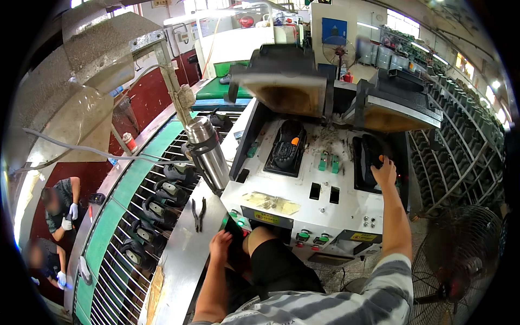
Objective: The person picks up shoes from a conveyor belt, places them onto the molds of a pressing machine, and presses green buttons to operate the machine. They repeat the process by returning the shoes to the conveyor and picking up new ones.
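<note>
My right hand [384, 172] reaches into the right-hand station of a white press machine, its fingers closed on a dark shoe [370, 147] that lies in a black tray. In the left-hand station another black shoe [286, 153] with an orange patch lies sole up. Raised above the stations are two heavy press lids, the left lid [287, 89] and the right lid [398, 115]. My left hand [220, 245] is low by the machine's front edge, fingers curled beside a dark thing [235, 232]; what they hold is not clear. Close by, pliers [199, 215] rest on a metal tabletop.
A steel thermos [208, 154] stands left of the machine. Several dark shoes [157, 208] sit on a roller conveyor [111, 265]. Beyond it, two people in gloves are at work. A large fan [452, 265] stands at my right, near racks [460, 146]. Control buttons [314, 237] line the machine's front.
</note>
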{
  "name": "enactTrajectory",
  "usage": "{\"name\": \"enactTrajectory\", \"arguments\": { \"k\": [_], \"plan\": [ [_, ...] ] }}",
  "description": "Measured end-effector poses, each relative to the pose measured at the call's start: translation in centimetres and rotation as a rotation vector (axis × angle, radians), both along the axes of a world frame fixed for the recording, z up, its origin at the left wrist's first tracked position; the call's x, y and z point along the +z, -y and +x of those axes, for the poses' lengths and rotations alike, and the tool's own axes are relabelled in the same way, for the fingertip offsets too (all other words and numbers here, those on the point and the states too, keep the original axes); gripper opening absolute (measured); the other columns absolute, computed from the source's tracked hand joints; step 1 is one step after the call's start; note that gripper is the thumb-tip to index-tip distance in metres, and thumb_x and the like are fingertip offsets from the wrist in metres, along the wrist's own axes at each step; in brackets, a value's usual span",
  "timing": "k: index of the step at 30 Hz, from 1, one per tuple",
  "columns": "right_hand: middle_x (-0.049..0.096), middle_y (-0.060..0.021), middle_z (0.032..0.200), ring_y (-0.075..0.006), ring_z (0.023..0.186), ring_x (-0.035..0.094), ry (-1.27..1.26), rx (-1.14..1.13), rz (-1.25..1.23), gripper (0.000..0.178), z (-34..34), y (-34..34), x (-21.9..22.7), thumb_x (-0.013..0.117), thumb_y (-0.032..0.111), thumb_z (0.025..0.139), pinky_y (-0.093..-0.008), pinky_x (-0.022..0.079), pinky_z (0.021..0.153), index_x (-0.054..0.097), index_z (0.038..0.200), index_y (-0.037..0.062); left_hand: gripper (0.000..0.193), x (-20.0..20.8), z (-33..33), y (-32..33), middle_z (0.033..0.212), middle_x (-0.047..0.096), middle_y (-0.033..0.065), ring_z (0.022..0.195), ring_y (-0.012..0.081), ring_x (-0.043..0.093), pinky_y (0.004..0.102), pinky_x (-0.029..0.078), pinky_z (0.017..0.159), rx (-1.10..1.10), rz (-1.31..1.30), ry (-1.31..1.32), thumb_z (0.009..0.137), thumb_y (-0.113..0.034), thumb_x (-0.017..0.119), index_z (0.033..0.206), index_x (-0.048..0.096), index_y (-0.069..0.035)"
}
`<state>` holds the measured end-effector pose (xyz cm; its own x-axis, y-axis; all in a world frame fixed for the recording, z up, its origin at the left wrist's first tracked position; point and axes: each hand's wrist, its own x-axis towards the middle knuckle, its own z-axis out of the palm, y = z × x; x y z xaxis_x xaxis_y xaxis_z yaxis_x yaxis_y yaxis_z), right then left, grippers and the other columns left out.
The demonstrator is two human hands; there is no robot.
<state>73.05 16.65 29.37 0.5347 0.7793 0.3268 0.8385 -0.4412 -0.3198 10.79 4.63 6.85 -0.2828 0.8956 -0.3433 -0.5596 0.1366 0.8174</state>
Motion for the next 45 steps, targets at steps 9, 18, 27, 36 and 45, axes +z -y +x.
{"name": "enactTrajectory", "arguments": {
  "k": [9,18,27,36,45],
  "plan": [
    [0.051,-0.0206,0.134,-0.0357,0.122,0.052,-0.259,-0.23,-0.212,0.095,-0.4,-5.1,0.9,0.071,0.039,0.065,-0.0427,0.042,0.101,0.032,0.143,0.0019,0.009,-6.2,-11.4,16.7,0.066,0.059,0.0081,0.052,0.0133,0.054,0.0243,0.045,0.047,0.458,-0.079,-0.601,0.085,-0.006,0.052,0.086,0.058,0.0],
    [0.044,-0.0161,0.141,-0.0351,0.125,0.047,-0.149,-0.26,0.433,0.086,-5.0,1.8,-2.1,0.074,0.038,0.072,-0.0458,0.042,0.101,0.035,0.143,0.0074,0.016,-6.3,-9.5,14.9,0.07,0.065,0.0113,0.061,0.0226,0.061,0.0346,0.049,0.062,0.568,-0.347,-1.094,0.08,-0.016,0.058,0.081,0.066,-0.003],
    [0.057,-0.0191,0.121,-0.0323,0.103,0.06,-0.466,-0.024,0.953,0.071,-6.7,9.4,-10.1,0.082,0.016,0.071,-0.0389,0.05,0.088,0.047,0.128,-0.0064,0.018,-3.8,-7.0,16.7,0.075,0.068,0.0131,0.072,0.0259,0.066,0.0369,0.052,0.069,0.408,-0.292,-1.108,0.079,-0.019,0.06,0.086,0.07,-0.006],
    [0.048,-0.0142,0.13,-0.0266,0.115,0.05,-1.457,0.886,0.536,0.07,-25.0,12.7,-5.3,0.073,0.013,0.071,-0.0368,0.038,0.101,0.041,0.131,-0.0044,0.049,4.4,5.1,13.0,0.121,0.058,0.0076,0.109,0.0171,0.056,0.0319,0.044,0.093,-0.291,0.401,-0.254,0.085,-0.024,0.07,0.126,0.051,-0.004],
    [0.066,-0.0106,0.111,-0.0213,0.106,0.059,-0.667,1.894,-0.24,0.036,-47.7,20.2,3.9,0.07,0.01,0.078,-0.0341,0.044,0.095,0.064,0.112,0.0001,0.069,10.8,-7.5,21.3,0.128,0.055,0.018,0.118,0.0336,0.053,0.0469,0.041,0.103,0.306,0.544,0.696,0.074,-0.029,0.068,0.131,0.046,0.001]
  ]
}}
